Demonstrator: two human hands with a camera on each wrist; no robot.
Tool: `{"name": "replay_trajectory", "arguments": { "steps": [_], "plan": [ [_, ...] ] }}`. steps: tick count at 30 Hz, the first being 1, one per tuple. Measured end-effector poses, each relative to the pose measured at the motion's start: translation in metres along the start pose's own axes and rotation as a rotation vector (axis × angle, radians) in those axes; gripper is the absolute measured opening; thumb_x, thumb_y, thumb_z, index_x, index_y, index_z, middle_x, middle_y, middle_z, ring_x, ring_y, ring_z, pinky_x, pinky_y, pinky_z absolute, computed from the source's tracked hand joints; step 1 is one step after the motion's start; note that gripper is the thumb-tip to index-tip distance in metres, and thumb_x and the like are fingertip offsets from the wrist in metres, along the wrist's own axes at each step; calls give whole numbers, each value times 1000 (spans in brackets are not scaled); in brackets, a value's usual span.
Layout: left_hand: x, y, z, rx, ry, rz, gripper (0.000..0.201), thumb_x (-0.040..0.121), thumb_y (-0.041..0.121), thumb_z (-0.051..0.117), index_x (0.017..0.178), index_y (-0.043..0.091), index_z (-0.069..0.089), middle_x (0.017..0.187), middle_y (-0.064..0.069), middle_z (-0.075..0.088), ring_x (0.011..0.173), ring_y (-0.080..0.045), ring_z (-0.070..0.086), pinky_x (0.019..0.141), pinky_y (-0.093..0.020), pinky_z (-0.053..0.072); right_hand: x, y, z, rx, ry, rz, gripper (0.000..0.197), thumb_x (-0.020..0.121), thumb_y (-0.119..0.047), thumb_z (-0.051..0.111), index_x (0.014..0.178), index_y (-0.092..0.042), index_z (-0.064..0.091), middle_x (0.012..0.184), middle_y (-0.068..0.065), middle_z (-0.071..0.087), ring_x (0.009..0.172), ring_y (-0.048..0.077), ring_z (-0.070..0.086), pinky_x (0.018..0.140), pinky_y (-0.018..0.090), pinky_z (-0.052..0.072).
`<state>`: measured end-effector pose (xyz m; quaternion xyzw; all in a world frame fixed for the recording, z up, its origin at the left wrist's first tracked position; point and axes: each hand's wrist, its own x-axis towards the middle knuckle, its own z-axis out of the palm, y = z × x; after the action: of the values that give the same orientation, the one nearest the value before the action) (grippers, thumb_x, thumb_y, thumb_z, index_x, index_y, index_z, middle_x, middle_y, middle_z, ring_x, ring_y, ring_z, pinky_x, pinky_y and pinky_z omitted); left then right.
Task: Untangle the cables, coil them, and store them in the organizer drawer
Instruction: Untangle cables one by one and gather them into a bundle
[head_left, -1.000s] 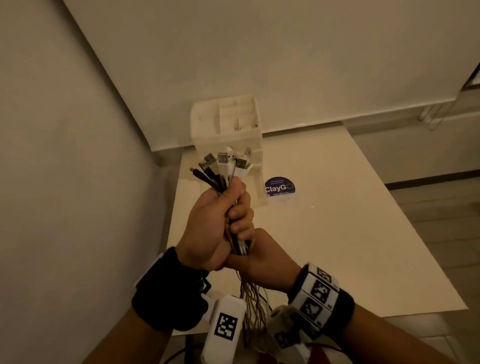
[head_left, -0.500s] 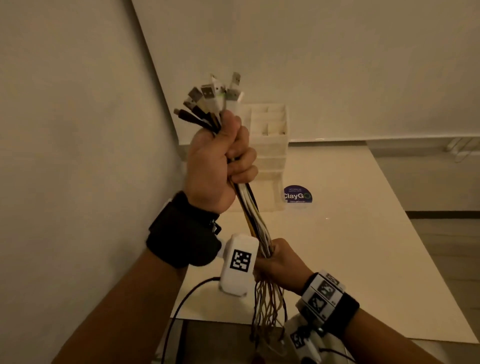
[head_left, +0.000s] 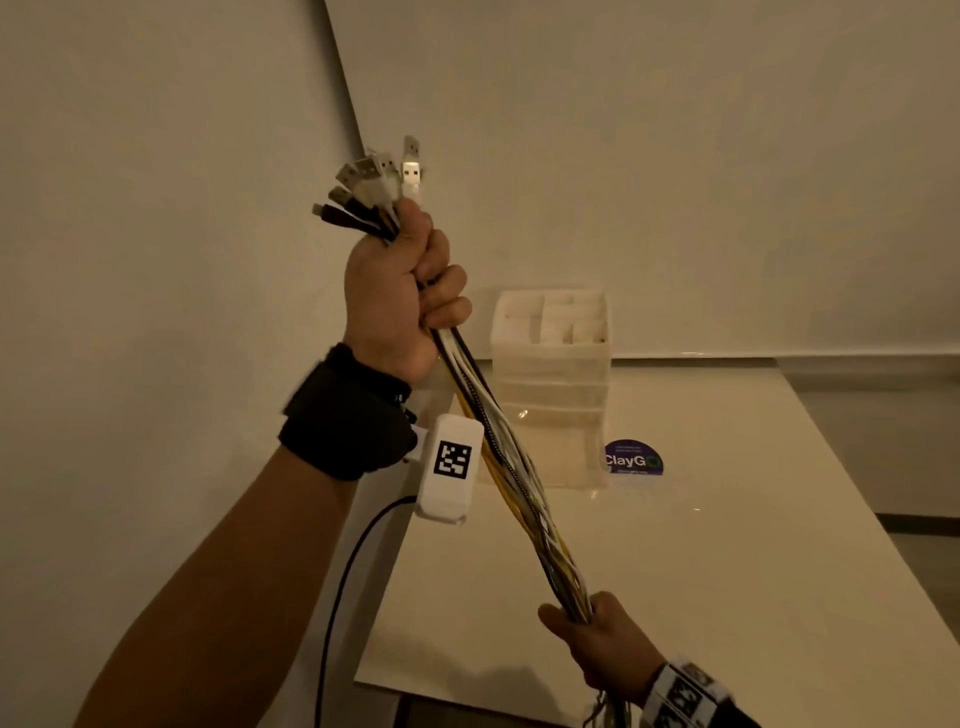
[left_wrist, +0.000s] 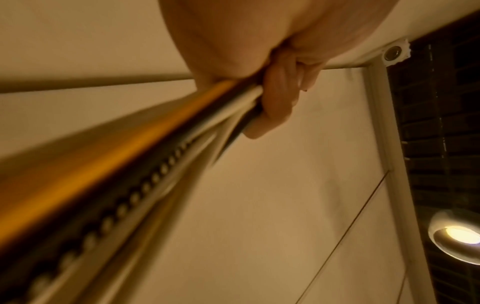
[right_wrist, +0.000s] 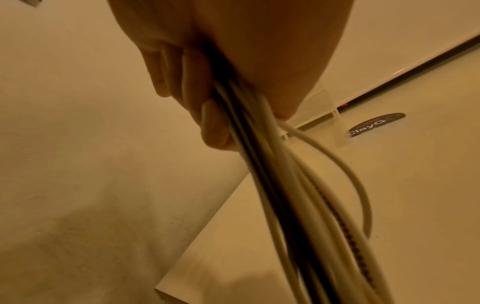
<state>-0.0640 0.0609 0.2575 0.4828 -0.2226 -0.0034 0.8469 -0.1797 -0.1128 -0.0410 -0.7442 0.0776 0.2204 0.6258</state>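
A thick bundle of cables (head_left: 511, 467), white, black and yellow, is stretched taut on a slant between my two hands. My left hand (head_left: 402, 291) is raised high and grips the bundle just below the fan of USB plugs (head_left: 376, 179). My right hand (head_left: 597, 631) grips the same bundle low, near the table's front edge, and the loose ends hang below it. In the left wrist view the fingers (left_wrist: 279, 98) curl round the cables (left_wrist: 161, 164). The right wrist view shows the fingers (right_wrist: 213, 123) wrapped round the strands (right_wrist: 285, 195). The pale plastic organizer (head_left: 550, 384) stands at the table's back.
The white table (head_left: 701, 571) sits in a room corner, with walls to the left and behind. A round dark ClayGo sticker (head_left: 632, 457) lies beside the organizer. A thin black lead (head_left: 343, 587) hangs from my left wrist camera.
My left hand has risen well above the table with the plug ends while my right hand slid down the bundle, so the cables now run taut between them.
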Motion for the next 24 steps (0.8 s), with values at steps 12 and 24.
{"name": "replay_trajectory", "arguments": {
  "steps": [12,24],
  "plan": [
    [-1,-16,-1,14,187,-8,43,103,37,38,64,20,34,52,8,27,39,-5,20,35,-17,21,-11,37,-21,-191,-14,56,54,59,-69,73,53,-21,50,53,2,48,52,12,53,58,22,41],
    [-17,-58,36,4,60,-190,41,103,38,37,68,18,37,55,6,30,40,-5,24,38,-19,24,-32,-81,-36,-36,71,-549,107,59,-57,82,146,-45,19,138,-36,38,127,-18,34,103,19,33]
  ]
}}
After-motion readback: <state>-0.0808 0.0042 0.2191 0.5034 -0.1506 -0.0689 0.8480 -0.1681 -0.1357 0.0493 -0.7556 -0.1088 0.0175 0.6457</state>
